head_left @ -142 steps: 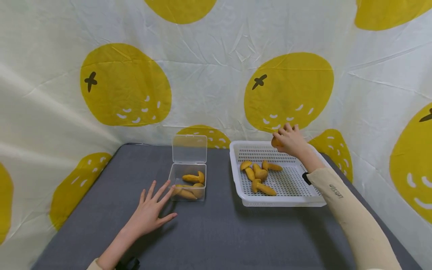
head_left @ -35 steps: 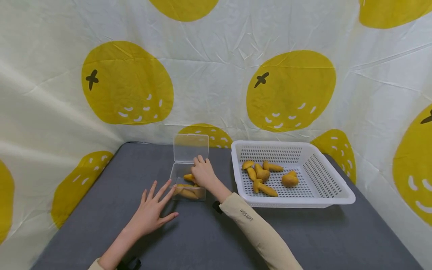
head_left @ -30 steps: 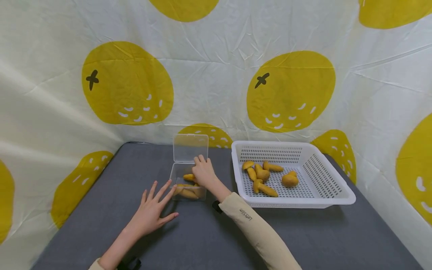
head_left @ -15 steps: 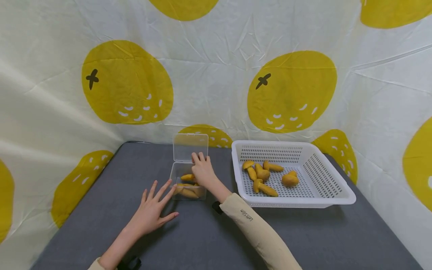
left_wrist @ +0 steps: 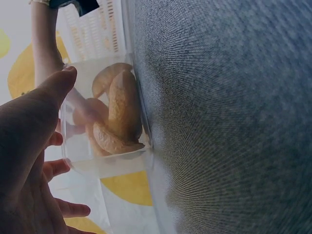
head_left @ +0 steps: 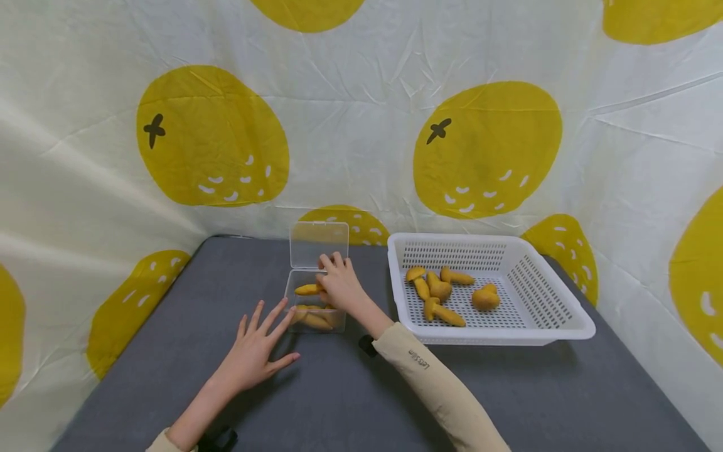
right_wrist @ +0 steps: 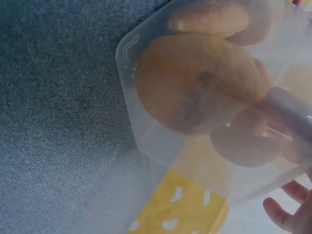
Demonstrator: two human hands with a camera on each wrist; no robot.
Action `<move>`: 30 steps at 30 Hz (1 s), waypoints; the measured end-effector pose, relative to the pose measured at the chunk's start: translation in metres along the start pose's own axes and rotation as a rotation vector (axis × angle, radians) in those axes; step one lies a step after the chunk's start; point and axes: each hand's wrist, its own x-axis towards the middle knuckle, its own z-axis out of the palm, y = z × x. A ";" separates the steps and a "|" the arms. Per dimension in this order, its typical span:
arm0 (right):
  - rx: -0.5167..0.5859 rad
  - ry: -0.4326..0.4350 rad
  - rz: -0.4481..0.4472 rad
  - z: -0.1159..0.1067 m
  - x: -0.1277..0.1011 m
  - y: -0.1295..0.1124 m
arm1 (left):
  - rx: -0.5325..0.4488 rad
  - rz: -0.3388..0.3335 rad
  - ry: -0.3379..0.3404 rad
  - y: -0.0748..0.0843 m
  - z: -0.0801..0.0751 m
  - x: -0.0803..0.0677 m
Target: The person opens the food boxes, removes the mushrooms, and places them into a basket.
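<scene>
We see a staged recording corner, not a real home or kitchen. A creased white cloth [head_left: 361,125] with big yellow fruit prints hangs on all sides as a backdrop. In front of it stands only a table [head_left: 339,389] with a grey fabric top.

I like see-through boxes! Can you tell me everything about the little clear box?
The clear box is small, of see-through plastic, standing on the grey table left of the white basket. Its hinged lid stands open. Yellow-orange mushroom-shaped pieces lie inside. The left hand touches its front; the right hand holds a piece over it.
</scene>
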 end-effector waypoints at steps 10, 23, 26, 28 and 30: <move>-0.050 0.078 0.030 -0.014 -0.006 0.000 | 0.003 0.002 -0.003 -0.001 0.001 -0.002; -0.058 0.131 0.110 -0.058 -0.019 0.002 | 0.003 -0.006 -0.009 -0.001 0.001 0.000; -0.026 0.132 0.132 -0.070 -0.023 0.006 | 0.001 -0.006 -0.006 -0.001 0.002 0.000; 0.002 0.135 0.142 -0.078 -0.026 0.010 | -0.002 -0.006 -0.004 -0.001 0.002 0.000; 0.026 0.135 0.148 -0.084 -0.030 0.016 | -0.004 -0.006 -0.002 -0.001 0.003 0.000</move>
